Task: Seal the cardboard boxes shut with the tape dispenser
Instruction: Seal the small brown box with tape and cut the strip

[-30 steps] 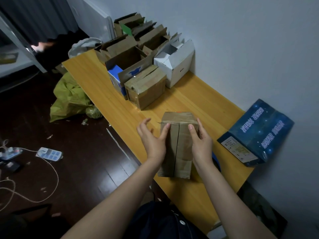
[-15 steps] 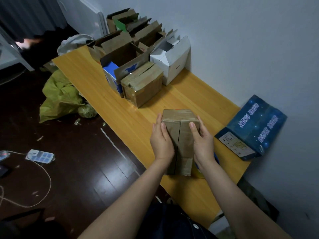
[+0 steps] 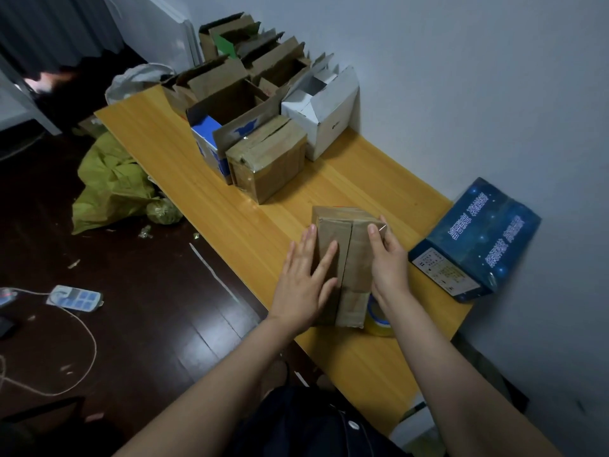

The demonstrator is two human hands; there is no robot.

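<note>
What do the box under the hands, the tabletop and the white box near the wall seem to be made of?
Box under the hands: brown cardboard, matte, with a flap seam down its top.
Tabletop: wood or wood-look laminate, yellowish with straight grain lines and a slight sheen; which one cannot be told.
White box: thin white paperboard, smooth, with folded flaps open.

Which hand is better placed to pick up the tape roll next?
Right. The right hand is nearest the tape roll, which lies under its wrist, while the left hand lies flat on the cardboard box.
</note>
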